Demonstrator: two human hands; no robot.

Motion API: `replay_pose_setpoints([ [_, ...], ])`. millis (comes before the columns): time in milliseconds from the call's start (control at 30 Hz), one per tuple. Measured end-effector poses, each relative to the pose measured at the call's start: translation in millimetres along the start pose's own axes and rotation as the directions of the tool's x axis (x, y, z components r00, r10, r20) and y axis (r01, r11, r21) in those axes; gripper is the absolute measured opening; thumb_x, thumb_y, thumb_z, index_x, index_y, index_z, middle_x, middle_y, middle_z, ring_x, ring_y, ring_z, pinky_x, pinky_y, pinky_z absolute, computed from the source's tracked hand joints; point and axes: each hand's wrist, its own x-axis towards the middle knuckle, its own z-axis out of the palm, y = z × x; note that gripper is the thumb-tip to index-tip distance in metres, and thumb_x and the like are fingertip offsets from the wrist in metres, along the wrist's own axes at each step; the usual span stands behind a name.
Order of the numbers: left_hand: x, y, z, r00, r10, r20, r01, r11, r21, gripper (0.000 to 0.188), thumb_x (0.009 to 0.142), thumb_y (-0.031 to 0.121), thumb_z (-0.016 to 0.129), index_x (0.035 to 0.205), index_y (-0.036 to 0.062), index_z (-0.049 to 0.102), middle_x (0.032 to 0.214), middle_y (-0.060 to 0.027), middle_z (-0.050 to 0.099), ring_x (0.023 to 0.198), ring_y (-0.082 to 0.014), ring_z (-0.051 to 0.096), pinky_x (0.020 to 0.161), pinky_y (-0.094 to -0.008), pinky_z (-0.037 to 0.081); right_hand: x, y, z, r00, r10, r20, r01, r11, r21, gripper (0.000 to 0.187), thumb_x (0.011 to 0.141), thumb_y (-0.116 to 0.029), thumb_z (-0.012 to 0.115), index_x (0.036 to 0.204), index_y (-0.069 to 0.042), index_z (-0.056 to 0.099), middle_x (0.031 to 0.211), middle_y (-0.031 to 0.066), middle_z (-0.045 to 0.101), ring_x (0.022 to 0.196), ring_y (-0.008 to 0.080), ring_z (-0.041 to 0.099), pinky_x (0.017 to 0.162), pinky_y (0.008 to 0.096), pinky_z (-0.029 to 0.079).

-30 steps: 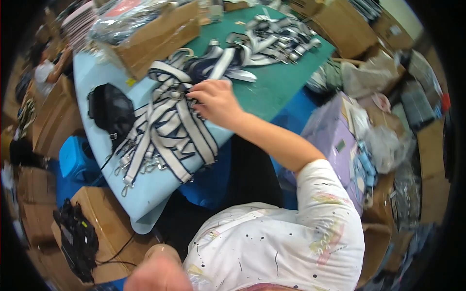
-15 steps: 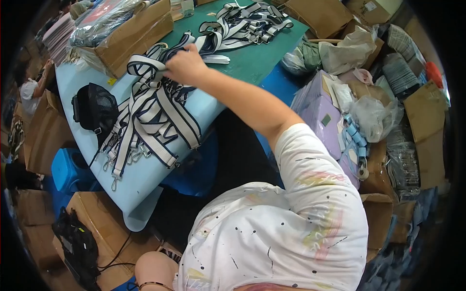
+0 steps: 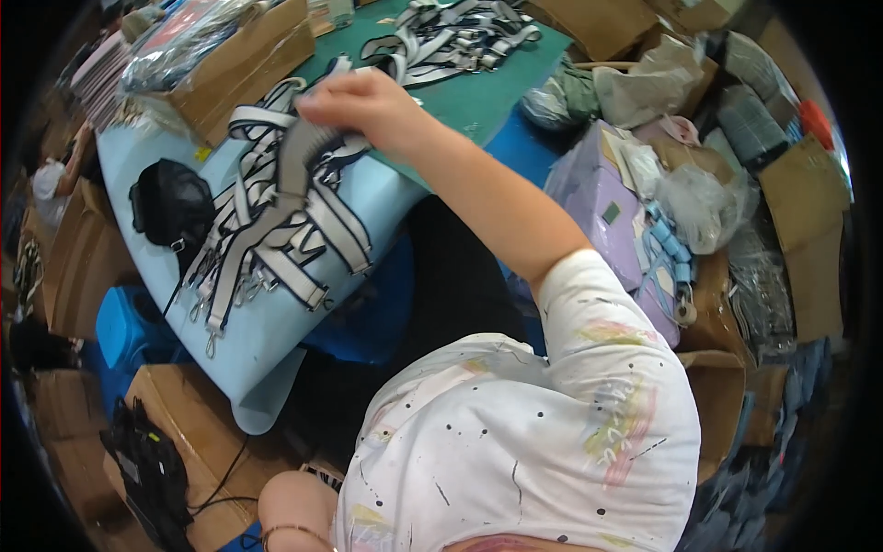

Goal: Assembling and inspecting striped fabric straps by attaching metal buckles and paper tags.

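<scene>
Striped webbing straps (image 3: pixel 245 247) with metal clips (image 3: pixel 211 345) lie heaped on the pale blue tabletop (image 3: pixel 253 368), between its left and right edges, short of its rounded near corner. Over the heap's far end, the right hand (image 3: pixel 357 104) appears to pinch one blurred strap (image 3: pixel 296 161) in its fingertips; the left hand is out of sight, its grip unknown. A firm pinch and slow, upward pull should keep clips from snagging.
</scene>
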Motion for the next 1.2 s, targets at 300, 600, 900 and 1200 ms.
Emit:
replay_pose_setpoints([
  [300, -161, -85, 72, 0.476, -0.755, 0.451, 0.562, 0.655, 0.505, 0.085, 0.06, 0.024, 0.082, 0.131, 0.0053, 0.04, 0.117, -0.0136, 0.053, 0.119, -0.035, 0.043, 0.102, -0.0477, 0.028, -134, 33, 33, 0.964, -0.193, 0.183, 0.181, 0.98, 0.083, 0.016, 0.077, -0.012, 0.071, 0.073, 0.0, 0.062, 0.063, 0.0078, 0.057, 0.054, 0.0177, 0.053, 0.05, 0.0294, 0.036],
  [600, -163, -92, 86, 0.147, -0.864, 0.482, 0.783, 0.4, 0.477, 0.051, 0.065, 0.023, 0.083, 0.101, 0.0048, 0.051, 0.079, -0.0105, 0.059, 0.064, -0.0251, 0.06, 0.057, -0.031, 0.048, -157, 56, -2, 0.914, 0.034, -0.404, -0.236, 0.855, -0.463, 0.016, 0.077, -0.011, 0.073, 0.078, -0.001, 0.06, 0.07, 0.0018, 0.053, 0.064, 0.0104, 0.049, 0.058, 0.0248, 0.036],
  [900, -202, -39, 119, 0.179, -0.887, 0.426, 0.855, 0.355, 0.379, 0.059, 0.07, 0.013, 0.074, 0.117, 0.001, 0.04, 0.105, -0.0189, 0.047, 0.095, -0.0383, 0.053, 0.079, -0.0404, 0.046, -232, 90, 53, 0.859, 0.5, -0.109, -0.461, 0.848, 0.261, 0.025, 0.09, -0.018, 0.057, 0.109, -0.002, 0.056, 0.094, 0.0044, 0.059, 0.083, 0.016, 0.056, 0.074, 0.0259, 0.044],
  [1200, -188, -27, 95, 0.546, -0.663, 0.511, 0.672, 0.712, 0.206, 0.065, 0.077, 0.009, 0.071, 0.134, 0.0031, 0.04, 0.125, -0.0167, 0.046, 0.09, -0.0246, 0.06, 0.08, -0.0304, 0.049, -184, 28, 21, 0.958, 0.286, 0.015, -0.285, 0.958, -0.03, 0.054, 0.077, -0.009, 0.071, 0.121, 0.001, 0.043, 0.101, 0.0045, 0.057, 0.087, 0.0111, 0.055, 0.078, 0.0236, 0.045],
])
